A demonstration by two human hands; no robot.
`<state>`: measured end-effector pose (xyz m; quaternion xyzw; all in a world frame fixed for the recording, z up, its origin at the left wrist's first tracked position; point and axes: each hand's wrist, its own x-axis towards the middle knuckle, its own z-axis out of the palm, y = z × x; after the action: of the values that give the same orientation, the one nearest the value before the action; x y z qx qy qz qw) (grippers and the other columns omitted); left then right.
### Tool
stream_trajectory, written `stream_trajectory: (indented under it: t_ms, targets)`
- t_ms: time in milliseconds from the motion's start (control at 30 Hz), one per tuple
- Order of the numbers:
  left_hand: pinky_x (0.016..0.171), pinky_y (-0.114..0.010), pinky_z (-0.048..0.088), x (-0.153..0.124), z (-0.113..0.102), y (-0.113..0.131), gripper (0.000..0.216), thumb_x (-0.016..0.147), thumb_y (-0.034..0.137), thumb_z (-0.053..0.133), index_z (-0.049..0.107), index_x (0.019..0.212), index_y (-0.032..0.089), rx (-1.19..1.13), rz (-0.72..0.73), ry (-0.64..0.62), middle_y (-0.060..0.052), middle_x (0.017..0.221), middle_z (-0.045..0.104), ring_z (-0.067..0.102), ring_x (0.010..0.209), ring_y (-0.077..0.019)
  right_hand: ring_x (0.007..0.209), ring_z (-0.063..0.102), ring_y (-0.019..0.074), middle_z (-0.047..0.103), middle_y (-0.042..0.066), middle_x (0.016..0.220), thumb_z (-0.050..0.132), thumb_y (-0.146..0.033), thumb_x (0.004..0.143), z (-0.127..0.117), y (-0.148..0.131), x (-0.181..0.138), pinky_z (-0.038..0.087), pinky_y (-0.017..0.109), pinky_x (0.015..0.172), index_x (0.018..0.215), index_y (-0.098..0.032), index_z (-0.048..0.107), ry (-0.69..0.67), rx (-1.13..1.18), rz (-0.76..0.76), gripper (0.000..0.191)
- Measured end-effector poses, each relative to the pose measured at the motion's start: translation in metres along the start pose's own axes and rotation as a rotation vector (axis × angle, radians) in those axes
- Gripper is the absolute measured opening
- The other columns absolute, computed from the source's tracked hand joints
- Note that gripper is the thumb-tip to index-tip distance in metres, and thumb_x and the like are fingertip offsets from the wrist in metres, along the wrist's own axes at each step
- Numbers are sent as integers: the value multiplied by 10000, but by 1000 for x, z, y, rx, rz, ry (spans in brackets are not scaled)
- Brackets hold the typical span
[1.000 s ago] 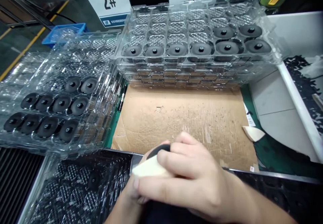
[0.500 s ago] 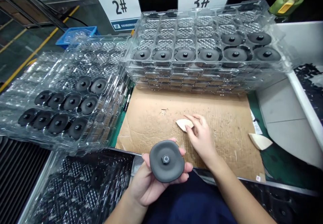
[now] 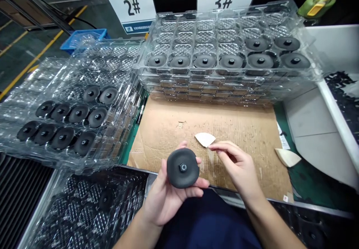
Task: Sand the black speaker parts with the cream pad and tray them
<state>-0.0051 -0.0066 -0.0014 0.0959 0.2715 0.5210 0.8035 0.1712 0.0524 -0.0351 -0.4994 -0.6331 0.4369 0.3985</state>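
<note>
My left hand [image 3: 164, 200] holds a round black rubber disc [image 3: 183, 168] upright, its centre hub facing me, above the near edge of a cardboard sheet [image 3: 241, 125]. My right hand [image 3: 241, 166] hovers just right of the disc, thumb and forefinger pinched together with nothing visible between them. The fingertips are right next to a small white wedge-shaped piece [image 3: 205, 139] that lies on the cardboard.
A stack of clear blister trays [image 3: 224, 90] under sign 3# holds black discs in its front pockets. Another tray stack [image 3: 84, 163] under sign 2# sits at left. A second white wedge [image 3: 287, 157] lies at right, beside a white board [image 3: 316, 129]. Dark trays [image 3: 84, 211] sit below left.
My right hand came off the disc, set the white wedge on the cardboard, and has drawn back from it. My left hand now shows the disc's face.
</note>
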Motion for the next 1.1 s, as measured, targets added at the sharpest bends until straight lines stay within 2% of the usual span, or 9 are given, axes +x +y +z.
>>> stream_trajectory:
  t_ms: [67,133,200,300,433,567,700,900,1100]
  targets:
    - [783,-302,493,0,0,0,525,837,448,486,323,1325,347,310,184,64,-61,1159,576,624,920,-210,833,576,173,620,32,874,468,-122,858,0,-2,-4,451,296,710,858,-207,663,-27,-8,-5,213]
    - [919,-348,418,0,-1,0,779,762,266,644,169,1371,364,713,385,111,-60,1182,543,545,1057,-226,856,562,173,600,36,923,480,-112,857,-1,-8,-10,440,296,713,911,-223,663,-21,-22,-46,221]
    - [996,-393,343,-1,-2,-1,989,691,66,679,41,1375,388,1033,514,119,-52,1197,522,476,1146,-232,866,545,169,569,39,974,502,-103,854,-3,-17,-15,431,288,694,980,-248,648,4,-8,-113,241]
    - [993,-415,338,-2,-2,-1,1089,637,-54,661,-10,1359,411,1243,606,67,-48,1216,509,484,1133,-226,800,527,149,555,29,942,540,-100,842,-5,-29,-19,424,266,644,1031,-271,620,-57,123,-130,267]
    - [966,-429,369,-3,-6,-1,1072,651,2,681,-5,1367,409,1273,636,12,-58,1213,503,488,1123,-235,755,532,135,586,8,867,577,-166,847,-5,-38,-17,426,249,635,1012,-273,621,-241,319,74,202]
    - [934,-442,408,-4,-13,0,1011,695,215,699,-24,1399,277,1205,660,-65,-92,1141,522,526,1048,-238,717,526,121,606,-9,829,635,-232,822,-7,-44,-10,409,233,623,993,-271,639,-508,403,248,175]
    - [933,-416,404,-7,-14,2,996,718,396,666,-46,1400,253,1170,499,-58,-82,1099,540,560,987,-221,694,544,112,633,-10,794,669,-269,800,-12,-50,-1,413,224,626,976,-247,653,-683,465,299,179]
    - [951,-435,365,-10,-9,3,1016,687,548,631,-57,1392,299,1092,267,-114,-61,1067,569,559,994,-231,719,585,86,652,-6,817,708,-166,749,-13,-56,3,453,173,657,892,-187,680,-786,671,383,147]
    - [942,-418,391,-13,-13,2,1033,659,437,712,-15,1388,347,1073,245,-158,-46,1081,570,576,984,-222,715,604,87,667,-7,769,715,-160,741,-15,-50,-8,463,172,671,800,-171,677,-752,645,385,71]
